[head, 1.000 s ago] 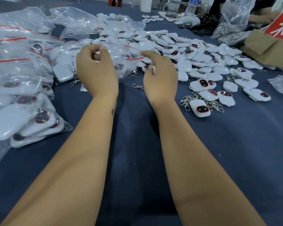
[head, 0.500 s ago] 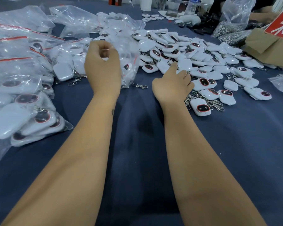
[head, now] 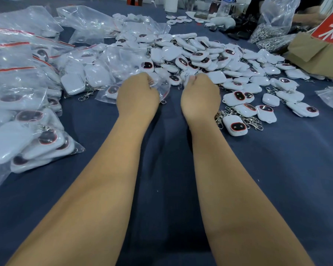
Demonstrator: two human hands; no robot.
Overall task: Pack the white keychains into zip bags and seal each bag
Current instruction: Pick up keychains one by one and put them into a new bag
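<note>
A heap of loose white keychains (head: 210, 60) with dark red-rimmed faces and metal clasps covers the middle and right of the blue table (head: 171, 150). A clear zip bag (head: 121, 64) that holds a few keychains lies just left of the heap. My left hand (head: 137, 95) grips the bag's near right edge with curled fingers. Beside it, my right hand (head: 200, 95) is curled at the heap's near edge and seems to hold a white keychain (head: 186, 74), mostly hidden by the fingers.
Filled, red-striped zip bags (head: 21, 104) are stacked along the left. Empty clear bags (head: 88, 22) lie at the back left. A cardboard box (head: 315, 52) with a red sign, bags of metal rings (head: 271, 33) and another person's arm (head: 308, 15) are at the back right.
My left hand has lowered the bag toward the table and come nearer. My right hand left the keychains on the right and came back beside the bag, fingers now curled.
</note>
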